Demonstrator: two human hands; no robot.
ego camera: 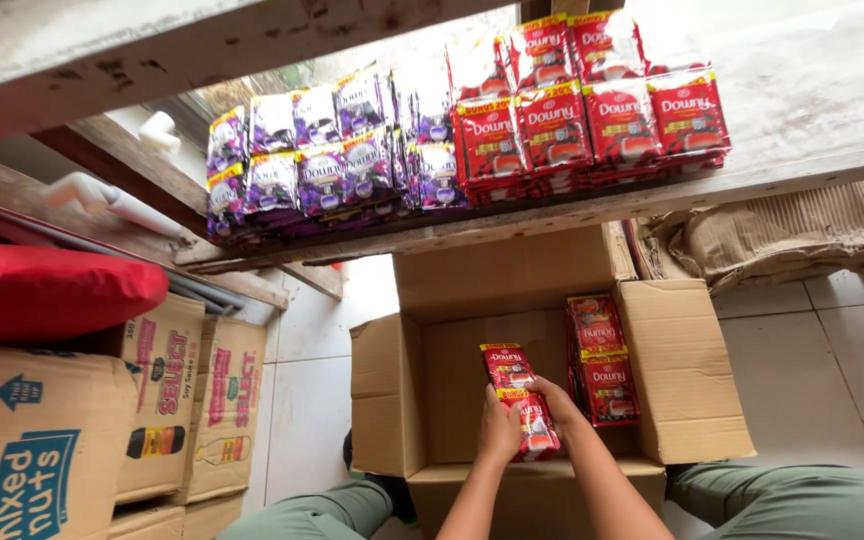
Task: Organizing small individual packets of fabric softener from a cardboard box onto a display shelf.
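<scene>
I see a strip of red sachets (519,398) held over the open cardboard box (682,380), its lower end caught between both hands and its upper end rising free toward the box's back wall. The left hand (498,432) clasps the strip's left edge, grip closed on it; the right hand (556,400) wraps the right edge from above, grip likewise closed on the strip. Both forearms come up from the bottom of the frame, converging, between green-trousered knees. More red sachets (602,360) stand against the box's right wall, just beside the held strip. Above, the wooden shelf (812,100) carries rows of red sachets and purple sachets (332,160).
</scene>
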